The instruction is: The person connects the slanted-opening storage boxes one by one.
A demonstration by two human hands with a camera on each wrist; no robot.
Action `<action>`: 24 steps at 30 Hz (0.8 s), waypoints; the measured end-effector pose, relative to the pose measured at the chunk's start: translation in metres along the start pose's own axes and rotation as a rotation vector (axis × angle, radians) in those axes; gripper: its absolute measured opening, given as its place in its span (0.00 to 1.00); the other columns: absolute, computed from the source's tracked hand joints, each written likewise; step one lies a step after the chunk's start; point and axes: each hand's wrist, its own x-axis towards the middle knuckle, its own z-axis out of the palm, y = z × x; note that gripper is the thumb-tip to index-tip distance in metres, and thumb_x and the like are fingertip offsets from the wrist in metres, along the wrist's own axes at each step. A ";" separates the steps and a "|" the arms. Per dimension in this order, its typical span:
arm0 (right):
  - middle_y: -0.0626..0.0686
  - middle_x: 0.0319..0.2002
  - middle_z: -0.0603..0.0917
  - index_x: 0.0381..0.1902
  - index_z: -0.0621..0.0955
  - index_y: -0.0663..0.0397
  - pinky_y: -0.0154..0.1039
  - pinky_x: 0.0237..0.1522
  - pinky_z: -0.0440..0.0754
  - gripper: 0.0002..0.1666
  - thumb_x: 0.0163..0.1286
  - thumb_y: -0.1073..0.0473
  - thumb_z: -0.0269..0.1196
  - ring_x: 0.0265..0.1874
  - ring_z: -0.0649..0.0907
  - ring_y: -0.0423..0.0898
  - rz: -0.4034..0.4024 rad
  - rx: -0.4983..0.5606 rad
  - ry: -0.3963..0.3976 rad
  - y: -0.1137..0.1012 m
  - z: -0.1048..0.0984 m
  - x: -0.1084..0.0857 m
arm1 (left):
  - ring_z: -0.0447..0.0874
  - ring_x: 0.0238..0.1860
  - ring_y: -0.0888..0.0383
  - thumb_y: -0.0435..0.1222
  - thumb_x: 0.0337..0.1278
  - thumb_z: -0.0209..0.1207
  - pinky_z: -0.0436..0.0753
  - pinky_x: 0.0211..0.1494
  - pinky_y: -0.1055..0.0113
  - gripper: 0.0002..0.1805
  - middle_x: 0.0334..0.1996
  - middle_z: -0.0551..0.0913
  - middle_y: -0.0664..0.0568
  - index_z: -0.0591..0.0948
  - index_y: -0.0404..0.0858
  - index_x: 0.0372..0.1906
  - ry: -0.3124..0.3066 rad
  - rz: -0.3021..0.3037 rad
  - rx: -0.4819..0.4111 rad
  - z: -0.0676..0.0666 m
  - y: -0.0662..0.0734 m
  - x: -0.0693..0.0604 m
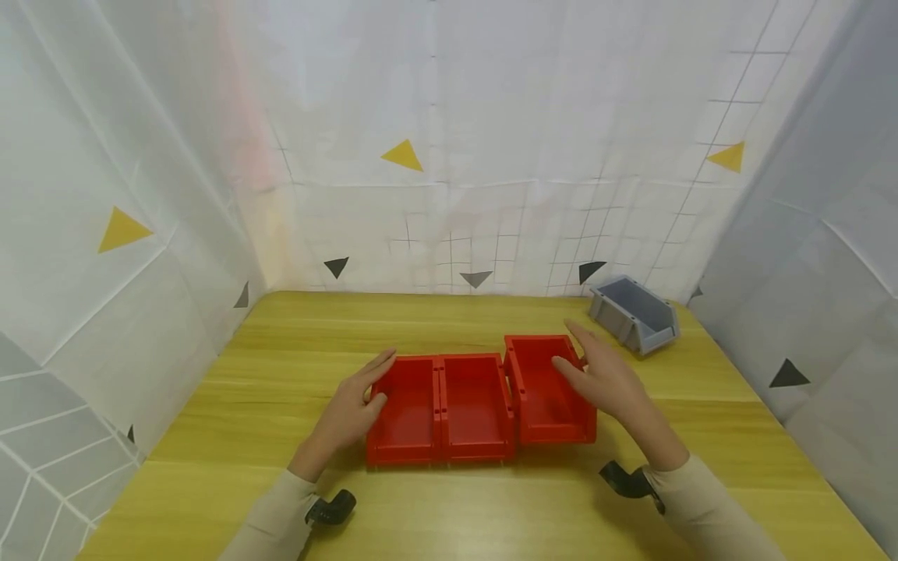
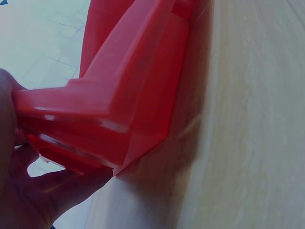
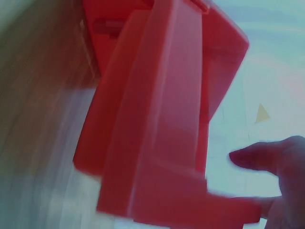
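Note:
Two red bins stand side by side in the head view: a left bin [image 1: 405, 413] and a middle bin [image 1: 475, 409]. A third, right bin [image 1: 547, 389] sits slightly farther back, against the middle bin's right side. My left hand [image 1: 354, 409] holds the left bin's left wall, thumb over the rim and fingers outside; its fingers [image 2: 71, 188] reach under the rim in the left wrist view. My right hand [image 1: 606, 378] is at the right bin's right wall. Its thumb [image 3: 259, 156] stands apart from the plastic, while fingers touch the outer side.
A grey bin [image 1: 634, 312] stands at the back right of the wooden table [image 1: 295, 335]. White patterned curtains [image 1: 491, 140] enclose the table at the back and both sides. Each wrist carries a black mount [image 1: 333, 508].

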 end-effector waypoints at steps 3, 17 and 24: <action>0.73 0.73 0.63 0.80 0.64 0.56 0.73 0.58 0.73 0.48 0.72 0.39 0.65 0.65 0.72 0.72 0.002 -0.038 0.015 -0.010 0.005 0.000 | 0.75 0.57 0.46 0.22 0.66 0.56 0.69 0.20 0.68 0.38 0.79 0.63 0.55 0.66 0.40 0.80 -0.001 -0.001 0.000 0.000 -0.001 0.000; 0.68 0.79 0.54 0.81 0.67 0.40 0.74 0.49 0.78 0.57 0.61 0.21 0.63 0.69 0.62 0.80 0.071 -0.162 -0.078 -0.036 0.027 0.004 | 0.76 0.50 0.47 0.22 0.66 0.56 0.69 0.19 0.68 0.38 0.80 0.62 0.53 0.65 0.40 0.80 -0.006 -0.012 -0.009 -0.001 0.001 0.000; 0.68 0.77 0.58 0.80 0.69 0.38 0.73 0.46 0.80 0.51 0.62 0.27 0.66 0.66 0.65 0.79 0.089 -0.177 -0.074 -0.038 0.029 0.007 | 0.75 0.56 0.45 0.22 0.66 0.56 0.69 0.20 0.67 0.38 0.79 0.63 0.50 0.66 0.40 0.80 -0.002 -0.011 -0.008 0.000 0.001 0.000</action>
